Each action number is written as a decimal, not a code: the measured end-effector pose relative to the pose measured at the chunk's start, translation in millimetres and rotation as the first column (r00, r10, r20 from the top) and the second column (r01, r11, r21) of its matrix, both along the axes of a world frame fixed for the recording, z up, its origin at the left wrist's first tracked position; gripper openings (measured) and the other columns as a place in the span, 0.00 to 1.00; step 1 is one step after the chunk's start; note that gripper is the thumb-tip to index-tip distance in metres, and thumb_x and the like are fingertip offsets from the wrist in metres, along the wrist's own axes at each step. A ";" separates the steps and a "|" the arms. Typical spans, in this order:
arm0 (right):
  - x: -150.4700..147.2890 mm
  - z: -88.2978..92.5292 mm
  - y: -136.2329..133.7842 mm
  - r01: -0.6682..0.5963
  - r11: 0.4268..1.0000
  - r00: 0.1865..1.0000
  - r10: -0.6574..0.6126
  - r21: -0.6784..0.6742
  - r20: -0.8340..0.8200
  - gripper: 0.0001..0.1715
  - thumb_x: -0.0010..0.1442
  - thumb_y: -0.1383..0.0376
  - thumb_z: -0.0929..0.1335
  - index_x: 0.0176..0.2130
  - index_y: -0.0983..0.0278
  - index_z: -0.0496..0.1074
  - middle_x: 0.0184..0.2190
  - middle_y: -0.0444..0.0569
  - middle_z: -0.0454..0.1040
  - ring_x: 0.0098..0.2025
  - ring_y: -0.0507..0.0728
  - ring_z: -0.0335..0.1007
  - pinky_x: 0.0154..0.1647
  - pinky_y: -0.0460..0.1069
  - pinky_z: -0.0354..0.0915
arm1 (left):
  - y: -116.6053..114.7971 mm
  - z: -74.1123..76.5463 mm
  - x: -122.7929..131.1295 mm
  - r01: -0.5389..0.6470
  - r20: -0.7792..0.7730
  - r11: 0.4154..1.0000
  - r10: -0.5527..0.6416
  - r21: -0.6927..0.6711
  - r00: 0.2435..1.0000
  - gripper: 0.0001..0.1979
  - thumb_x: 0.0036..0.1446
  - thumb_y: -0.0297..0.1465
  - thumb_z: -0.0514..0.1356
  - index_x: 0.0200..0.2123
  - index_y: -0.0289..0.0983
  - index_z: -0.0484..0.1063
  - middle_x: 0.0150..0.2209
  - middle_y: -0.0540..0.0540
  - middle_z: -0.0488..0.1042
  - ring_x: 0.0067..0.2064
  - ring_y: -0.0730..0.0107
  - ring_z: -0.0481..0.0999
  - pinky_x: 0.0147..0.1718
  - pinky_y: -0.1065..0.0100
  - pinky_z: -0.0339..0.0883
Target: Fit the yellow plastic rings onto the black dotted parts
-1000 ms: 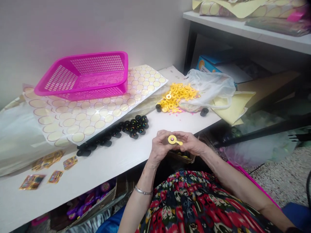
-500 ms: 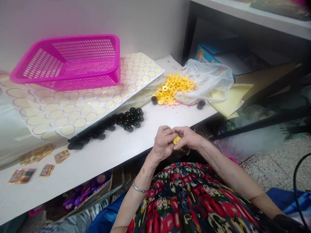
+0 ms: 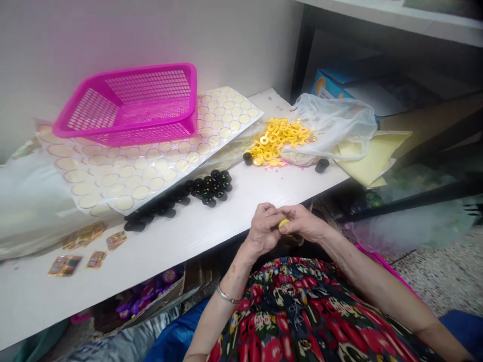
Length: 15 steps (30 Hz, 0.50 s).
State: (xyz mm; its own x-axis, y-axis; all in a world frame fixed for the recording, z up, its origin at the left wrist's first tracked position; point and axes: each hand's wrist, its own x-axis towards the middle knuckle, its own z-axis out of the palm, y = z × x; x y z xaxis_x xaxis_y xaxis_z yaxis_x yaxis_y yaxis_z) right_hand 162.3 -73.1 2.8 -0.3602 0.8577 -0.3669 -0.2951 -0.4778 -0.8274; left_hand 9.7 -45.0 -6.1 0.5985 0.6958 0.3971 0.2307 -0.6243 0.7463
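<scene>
Close to my body, just off the table's front edge, both hands meet around a small yellow round piece (image 3: 283,223). My left hand (image 3: 265,229) is closed, its fingers curled against one side of the piece. Thumb and fingers of my right hand (image 3: 304,224) pinch it from the other side. Fingers cover most of the piece, so whether another part is joined to it is hidden. On the table beyond lies a pile of yellow ring-shaped pieces (image 3: 281,138). A black cylindrical piece (image 3: 248,159) stands at its left, and another black piece (image 3: 322,165) at its right.
A cluster of black round pieces (image 3: 211,186) lies left of my hands. Behind it, a pink basket (image 3: 139,131) rests on sticker sheets (image 3: 151,173). Small printed cards (image 3: 65,265) lie at front left. A plastic bag (image 3: 335,120) and yellow paper (image 3: 366,158) are at right.
The view has shifted, so everything sits a little further right and lower. The yellow piece has turned between my fingers; its ring face shows less.
</scene>
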 end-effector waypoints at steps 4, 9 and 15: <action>9.6 -4.0 -6.8 -0.087 0.991 0.976 0.063 0.107 0.207 0.25 0.40 0.65 0.73 0.41 0.67 0.73 0.33 0.46 0.74 0.37 0.55 0.68 0.38 0.48 0.63 | -4.2 1.8 -11.2 0.011 0.036 1.000 -0.011 0.008 0.999 0.10 0.46 0.27 0.61 0.35 0.38 0.74 0.35 0.45 0.75 0.40 0.64 0.67 0.41 0.61 0.64; 27.4 -20.3 -10.0 -0.341 0.921 0.627 0.074 0.187 0.776 0.24 0.48 0.62 0.68 0.47 0.64 0.69 0.41 0.52 0.73 0.42 0.59 0.67 0.43 0.51 0.61 | 6.3 -10.7 -61.7 -0.716 0.118 0.695 0.717 -0.056 0.687 0.04 0.48 0.27 0.59 0.30 0.37 0.72 0.31 0.47 0.72 0.36 0.69 0.69 0.37 0.65 0.65; 20.0 -47.4 4.0 -0.574 0.818 0.016 0.065 -0.045 0.998 0.12 0.54 0.68 0.64 0.39 0.68 0.70 0.38 0.59 0.74 0.44 0.61 0.67 0.43 0.51 0.59 | 48.8 -18.0 -105.0 -0.931 -0.036 0.259 0.960 -0.257 0.277 0.25 0.35 0.35 0.66 0.40 0.36 0.71 0.36 0.49 0.71 0.34 0.71 0.68 0.35 0.67 0.64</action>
